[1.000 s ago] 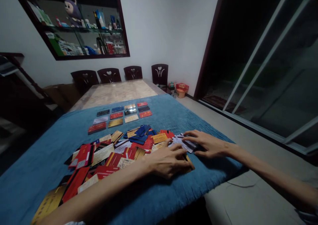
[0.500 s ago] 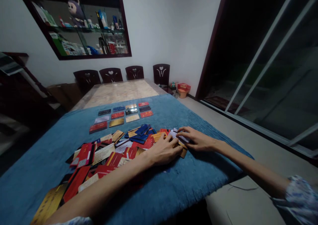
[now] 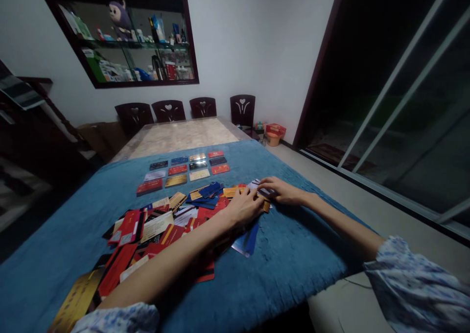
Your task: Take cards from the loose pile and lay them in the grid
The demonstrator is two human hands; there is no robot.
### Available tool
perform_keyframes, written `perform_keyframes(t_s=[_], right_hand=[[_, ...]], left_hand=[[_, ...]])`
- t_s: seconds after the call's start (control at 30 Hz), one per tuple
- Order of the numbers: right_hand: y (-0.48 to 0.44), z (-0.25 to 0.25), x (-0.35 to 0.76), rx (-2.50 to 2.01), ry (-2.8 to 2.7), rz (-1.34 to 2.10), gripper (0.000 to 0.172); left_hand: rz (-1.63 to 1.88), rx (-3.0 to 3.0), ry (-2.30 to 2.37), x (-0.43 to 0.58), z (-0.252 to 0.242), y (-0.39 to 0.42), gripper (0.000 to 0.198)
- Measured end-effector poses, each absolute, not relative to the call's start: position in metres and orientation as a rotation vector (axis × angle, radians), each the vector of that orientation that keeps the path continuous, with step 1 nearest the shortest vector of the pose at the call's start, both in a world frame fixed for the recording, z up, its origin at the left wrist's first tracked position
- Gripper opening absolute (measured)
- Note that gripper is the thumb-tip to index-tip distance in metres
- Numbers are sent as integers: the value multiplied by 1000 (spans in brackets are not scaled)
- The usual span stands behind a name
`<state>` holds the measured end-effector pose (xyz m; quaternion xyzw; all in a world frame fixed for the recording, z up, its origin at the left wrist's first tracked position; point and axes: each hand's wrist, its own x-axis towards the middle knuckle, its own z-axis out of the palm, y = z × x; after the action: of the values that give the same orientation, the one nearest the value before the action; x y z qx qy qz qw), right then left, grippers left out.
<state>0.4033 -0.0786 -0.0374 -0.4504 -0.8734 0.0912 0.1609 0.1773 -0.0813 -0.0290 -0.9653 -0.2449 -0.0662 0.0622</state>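
Observation:
A loose heap of bank cards [image 3: 157,225], mostly red, gold, white and blue, spreads over the blue cloth. My left hand [image 3: 245,206] lies across the heap's right end, fingers slightly bent and apart, touching cards there. Beside it, my right hand [image 3: 282,191] has its fingers bent over a white card [image 3: 253,183] with a dark stripe; its thumb is mostly hidden. A gold card [image 3: 266,205] shows between the hands. Below my left hand, blue cards [image 3: 246,240] lie on the cloth. My left forearm covers part of the heap.
Beyond the heap, cards lie in neat rows, with a gold card [image 3: 176,180] in the front part. The blue cloth [image 3: 293,245] ends before the bare stone tabletop [image 3: 183,132]. Dark chairs [image 3: 242,108] stand at the far end, and a sliding glass door is on the right.
Both hands have shifted slightly up and away from me over the cards. Blue cards below my left hand are now uncovered. The view has turned a little to the left.

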Motion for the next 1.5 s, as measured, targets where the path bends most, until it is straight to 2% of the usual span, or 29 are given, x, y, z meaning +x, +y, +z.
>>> perform_keyframes(t_s=[0.23,0.57,0.77,0.9,1.07,1.23,1.5], right_hand=[[-49,-39,400,-1302,-2481,251,53],[-30,-53,382,-1226,-2313,319,66],[-30,-49,373,-1186,-2204,625,71],[-21,-42,362,-1233,-2222,614,67],[-4,-35,343,-1312,-2230,531,50],[12,-25,315,-1149,-2287,384,51],[25,-11,268,-1088,-2418,124,36]], left_hand=[[-216,-2939,-901,176,-26,-63,35],[-379,-3057,-941,158,-32,-60,18],[-469,-3046,-1044,137,-19,-60,32],[-452,-2979,-1204,120,-7,-50,43],[-423,-2811,-1477,96,7,-32,42],[-309,-2723,-1634,74,13,-23,37],[-90,-2671,-1795,52,6,-18,32]])
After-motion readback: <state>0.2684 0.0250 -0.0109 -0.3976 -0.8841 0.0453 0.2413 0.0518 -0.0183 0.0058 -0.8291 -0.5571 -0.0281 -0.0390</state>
